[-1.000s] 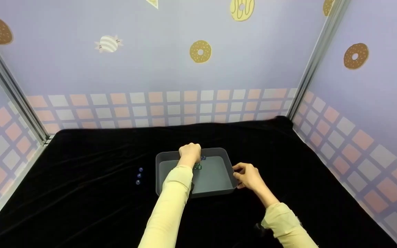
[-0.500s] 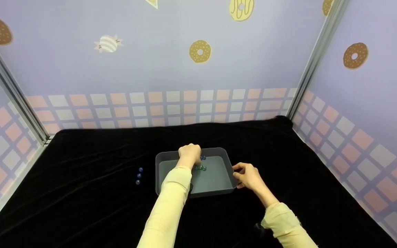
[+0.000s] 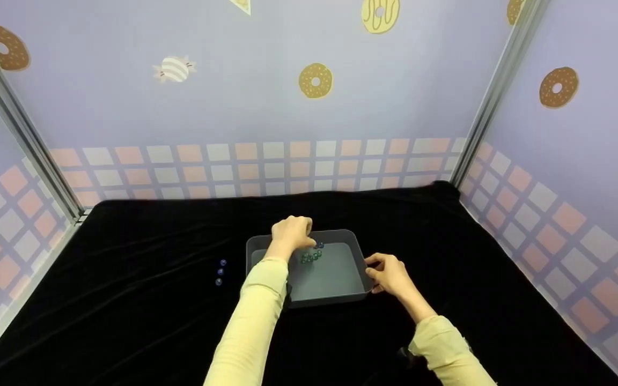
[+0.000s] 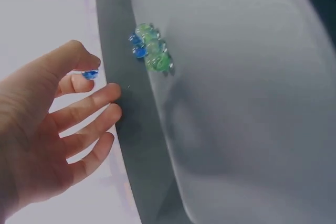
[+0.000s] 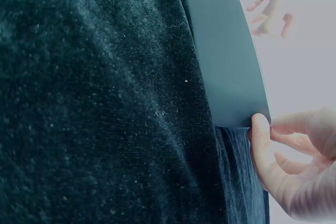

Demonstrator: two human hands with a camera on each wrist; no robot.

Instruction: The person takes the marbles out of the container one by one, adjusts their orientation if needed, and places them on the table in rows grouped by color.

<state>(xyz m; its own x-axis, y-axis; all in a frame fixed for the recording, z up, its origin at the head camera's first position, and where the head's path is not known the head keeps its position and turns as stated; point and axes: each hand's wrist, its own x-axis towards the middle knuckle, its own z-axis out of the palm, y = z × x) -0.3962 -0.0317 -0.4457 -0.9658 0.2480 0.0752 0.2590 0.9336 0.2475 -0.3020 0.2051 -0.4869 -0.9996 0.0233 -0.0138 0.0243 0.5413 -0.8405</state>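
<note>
My left hand [image 3: 290, 235] is over the back of the grey tray [image 3: 322, 281]. In the left wrist view its thumb and index finger pinch a blue marble [image 4: 90, 74], while the other fingers are spread. A cluster of several green marbles [image 4: 157, 56] lies on the tray floor by the back wall, with two blue marbles [image 4: 139, 51] against it. At the tray's right side, my right hand [image 3: 389, 274] holds the rim near the front corner. The right wrist view has its thumb [image 5: 260, 142] at that corner.
Left of the tray, 3 blue marbles [image 3: 220, 272] lie in a row on the black velvet cloth [image 3: 148, 300]. Patterned wall panels [image 3: 223, 123] enclose the back and sides.
My left hand has risen from inside the tray and shifted slightly left, uncovering more green marbles. The right hand keeps its grip on the rim. The head view has turned slightly.
</note>
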